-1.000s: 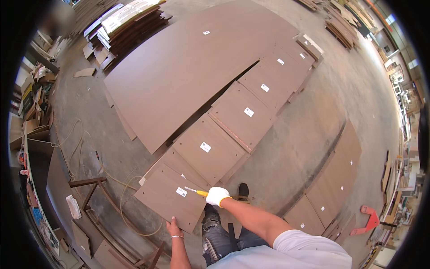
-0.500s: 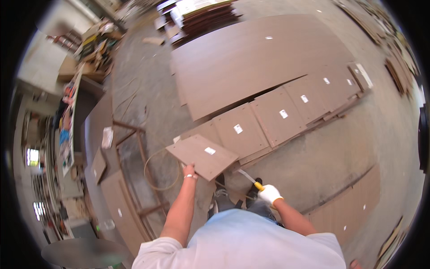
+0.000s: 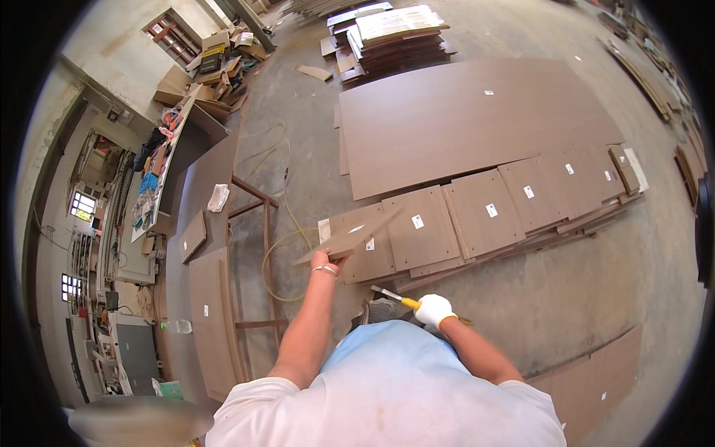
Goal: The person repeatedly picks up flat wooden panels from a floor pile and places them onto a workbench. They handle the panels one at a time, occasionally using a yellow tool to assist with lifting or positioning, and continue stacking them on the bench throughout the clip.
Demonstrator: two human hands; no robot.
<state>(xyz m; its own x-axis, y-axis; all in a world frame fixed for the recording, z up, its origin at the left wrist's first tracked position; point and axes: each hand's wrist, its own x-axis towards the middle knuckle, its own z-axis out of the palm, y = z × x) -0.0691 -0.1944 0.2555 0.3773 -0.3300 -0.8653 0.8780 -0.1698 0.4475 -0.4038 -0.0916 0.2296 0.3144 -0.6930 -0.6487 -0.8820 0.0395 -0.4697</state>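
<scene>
Nearest, the right hand [image 3: 433, 311], in a white glove, is clenched round the handle of a yellow-handled tool [image 3: 410, 303], its metal end directed left and away; the shape of that tip is too small to judge. Farther off and to the left, the bare left hand [image 3: 328, 261] grasps the near edge of a brown panel [image 3: 348, 237], which is held tilted, almost edge-on to the view, in front of the left end of a row of panels [image 3: 424, 244] on the floor. The held panel looks like stiff board, probably moderately heavy and smooth enough to slip, with corners that could chip; one-handed it may twist, so a grip at the middle of an edge, or on two opposite edges, should suit. Most of its face is foreshortened, the fingers beneath are partly hidden, and whether its lower edge touches the row is unclear. Beyond the row lies a large brown sheet [image 3: 462, 134], then a stack of boards [image 3: 398, 46], its far side out of sight.
</scene>
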